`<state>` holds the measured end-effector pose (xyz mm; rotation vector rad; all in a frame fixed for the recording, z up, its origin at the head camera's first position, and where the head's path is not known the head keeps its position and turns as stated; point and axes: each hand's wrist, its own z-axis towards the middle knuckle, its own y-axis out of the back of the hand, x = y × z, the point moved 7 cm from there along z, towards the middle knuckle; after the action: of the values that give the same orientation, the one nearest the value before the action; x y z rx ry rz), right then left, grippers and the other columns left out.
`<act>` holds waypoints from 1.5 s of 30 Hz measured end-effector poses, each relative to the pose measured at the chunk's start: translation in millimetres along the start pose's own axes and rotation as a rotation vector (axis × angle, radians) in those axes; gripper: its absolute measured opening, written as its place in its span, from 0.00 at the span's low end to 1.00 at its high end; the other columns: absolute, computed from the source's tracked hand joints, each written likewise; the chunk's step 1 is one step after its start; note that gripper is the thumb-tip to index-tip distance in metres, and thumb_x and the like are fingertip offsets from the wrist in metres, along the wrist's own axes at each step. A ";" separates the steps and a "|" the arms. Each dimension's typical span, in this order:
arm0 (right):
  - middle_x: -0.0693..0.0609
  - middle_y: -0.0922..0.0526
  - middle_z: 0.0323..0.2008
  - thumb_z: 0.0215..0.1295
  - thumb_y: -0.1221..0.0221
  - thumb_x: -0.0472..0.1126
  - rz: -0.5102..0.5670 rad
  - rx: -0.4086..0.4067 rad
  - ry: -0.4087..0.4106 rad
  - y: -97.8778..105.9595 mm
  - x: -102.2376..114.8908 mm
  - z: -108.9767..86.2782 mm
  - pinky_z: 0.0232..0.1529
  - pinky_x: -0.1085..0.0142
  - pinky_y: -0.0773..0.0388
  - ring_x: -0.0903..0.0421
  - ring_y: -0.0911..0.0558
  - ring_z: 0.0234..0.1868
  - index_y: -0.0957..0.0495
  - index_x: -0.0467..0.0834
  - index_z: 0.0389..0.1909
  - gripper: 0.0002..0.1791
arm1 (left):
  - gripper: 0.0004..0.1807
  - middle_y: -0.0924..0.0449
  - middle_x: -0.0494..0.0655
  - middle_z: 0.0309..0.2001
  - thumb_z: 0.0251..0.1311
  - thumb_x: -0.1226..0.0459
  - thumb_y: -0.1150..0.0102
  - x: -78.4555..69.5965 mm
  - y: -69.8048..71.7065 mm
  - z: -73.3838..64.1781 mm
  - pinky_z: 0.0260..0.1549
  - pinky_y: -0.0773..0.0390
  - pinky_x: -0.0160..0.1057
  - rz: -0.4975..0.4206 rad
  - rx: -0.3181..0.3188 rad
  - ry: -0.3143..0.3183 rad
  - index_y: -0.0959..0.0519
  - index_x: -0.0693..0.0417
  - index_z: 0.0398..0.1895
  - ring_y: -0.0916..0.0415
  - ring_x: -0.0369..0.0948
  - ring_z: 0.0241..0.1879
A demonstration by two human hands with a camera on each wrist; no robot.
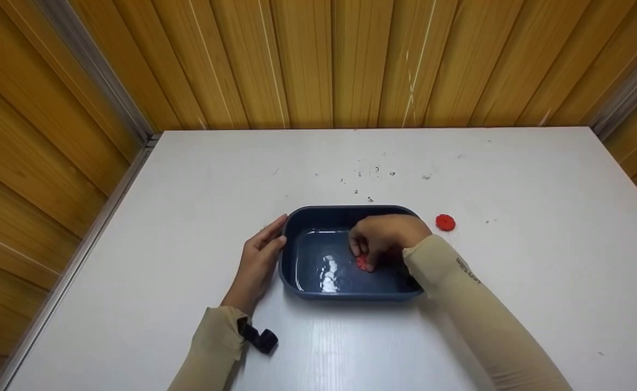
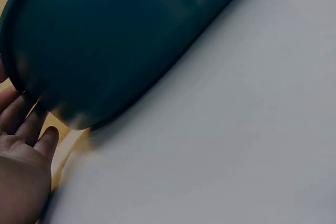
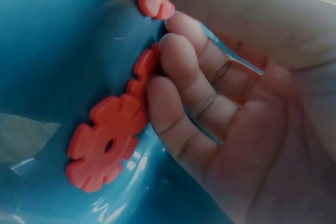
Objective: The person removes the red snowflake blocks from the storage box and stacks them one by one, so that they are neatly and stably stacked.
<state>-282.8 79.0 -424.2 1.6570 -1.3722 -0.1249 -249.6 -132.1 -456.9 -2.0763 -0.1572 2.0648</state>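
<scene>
With our right hand [image 1: 388, 232] we hold a notched red disc [image 1: 361, 263] in a narrow pinch of thumb and fingers, just off the middle of the blue tray [image 1: 345, 296] toward five o'clock; our left hand [image 1: 258, 258] rests, fingers extended, against its nine-o'clock side. We do best to brace that side lightly and to pinch by the edge (other red pieces [image 3: 94, 153] crowd our fingertips). A loose disc [image 1: 445, 222] sits outside, toward two o'clock.
</scene>
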 end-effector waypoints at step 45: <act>0.51 0.14 0.25 0.55 0.36 0.31 0.071 -0.199 0.186 30.6 -0.4 -22.4 0.27 0.72 0.24 0.60 0.18 0.26 0.18 0.41 0.27 0.02 | 0.27 0.38 0.53 0.71 0.63 0.72 0.51 1.5 2.2 1.4 0.67 0.37 0.33 0.005 0.010 0.005 0.35 0.62 0.68 0.43 0.43 0.72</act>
<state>-291.2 94.8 -390.8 1.4160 -1.2342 -0.0619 -251.1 -133.9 -458.9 -2.0784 -0.1409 2.0588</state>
